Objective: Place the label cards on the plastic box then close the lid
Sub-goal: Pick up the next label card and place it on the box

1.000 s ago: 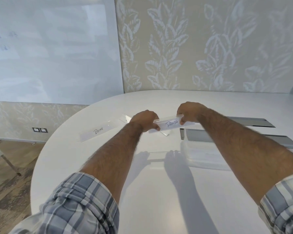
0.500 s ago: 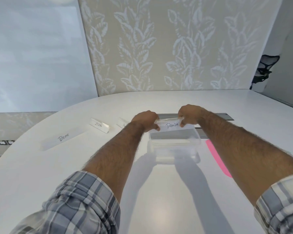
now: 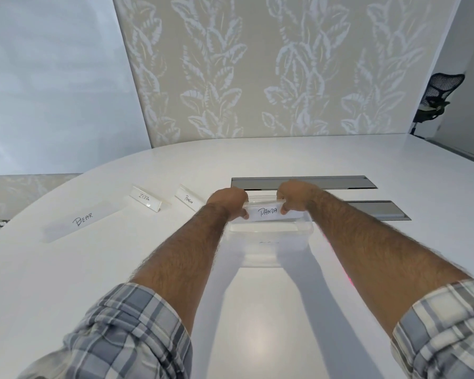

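The fingertips of the left hand [image 3: 228,201] are hidden behind the PANDA card [image 3: 270,212]; those of the right hand [image 3: 296,196] are only partly seen. The far wall of the box [image 3: 268,242] is covered by the card and both hands. A pink item [image 3: 349,280] is mostly concealed by the right forearm. The PENGUIN card [image 3: 188,199] is cut off at its right end by the left hand. Both sleeves [image 3: 115,337] are cropped by the lower edge. The chair [image 3: 437,97] is partly hidden by the wall.
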